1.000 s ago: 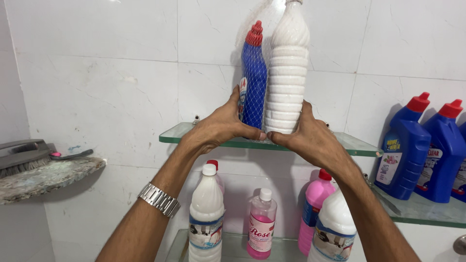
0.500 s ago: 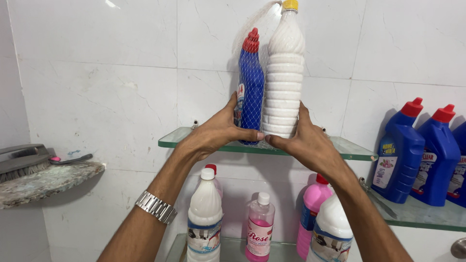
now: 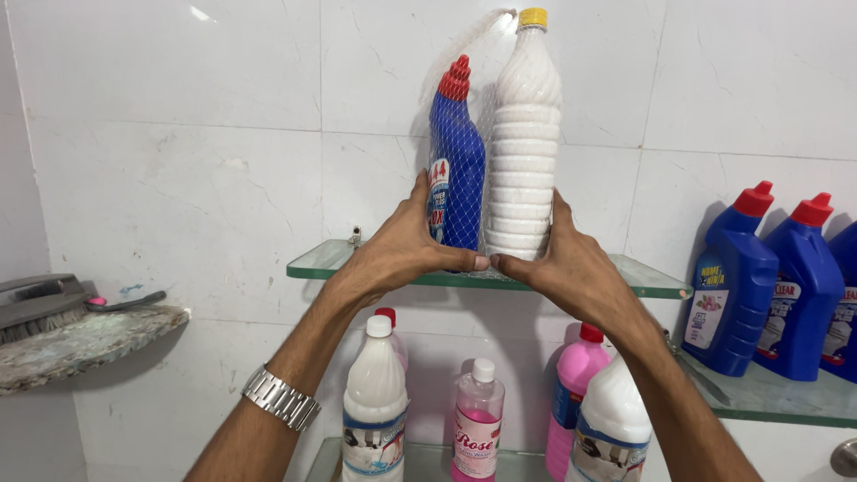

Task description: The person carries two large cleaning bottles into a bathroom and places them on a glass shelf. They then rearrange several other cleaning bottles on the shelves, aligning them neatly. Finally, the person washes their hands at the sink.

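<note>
stone ledge far left, scrub brush on it. left hand wrapped round base of blue bottle, thumb underneath, fingers closed on it. blue bottle and white ribbed bottle bundled in one white net, upright, at upper glass shelf; cannot tell if resting. right hand closed round white bottle's base. lower shelf: white, pink bottles. right: blue bottles on side shelf.

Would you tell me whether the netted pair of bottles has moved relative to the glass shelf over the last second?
Yes. The netted pair of bottles has come down towards the glass shelf; its base now sits at shelf level, between both hands.
</note>
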